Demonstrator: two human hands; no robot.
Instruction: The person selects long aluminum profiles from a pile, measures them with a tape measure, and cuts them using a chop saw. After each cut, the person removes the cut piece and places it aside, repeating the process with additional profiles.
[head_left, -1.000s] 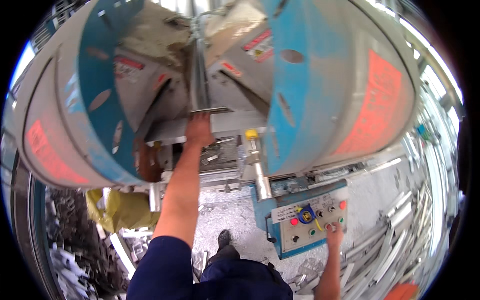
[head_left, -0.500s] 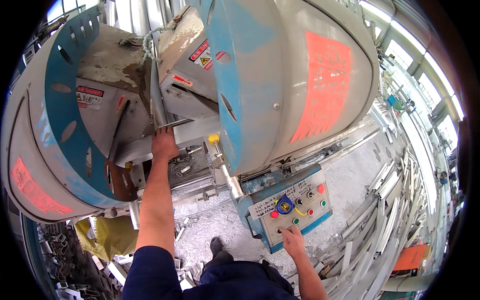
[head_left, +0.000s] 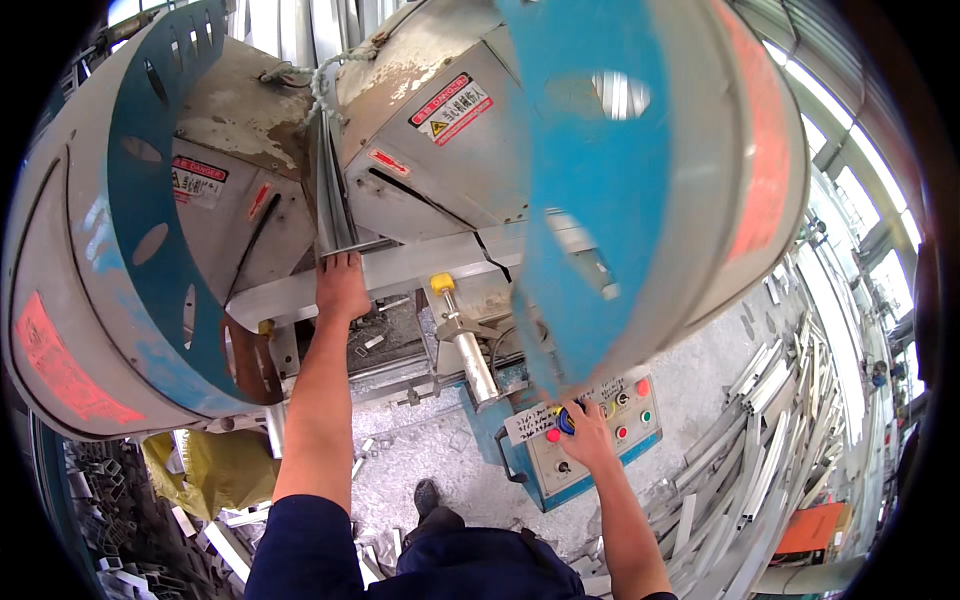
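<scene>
Head view: two hands, well apart. Left hand point(head_left: 342, 287): laid on a silver metal bar point(head_left: 425, 258), fingers over its top; grip cannot be told. Bar: lying crosswise in a double-headed saw, between two blue-edged guards point(head_left: 600, 170), behind a yellow-tipped clamp cylinder point(head_left: 470, 358). Right hand point(head_left: 590, 435): fingers touching a blue tape measure point(head_left: 566, 420) on the control panel point(head_left: 562, 484); closure unclear. Yellow sack point(head_left: 215, 475): lower left.
</scene>
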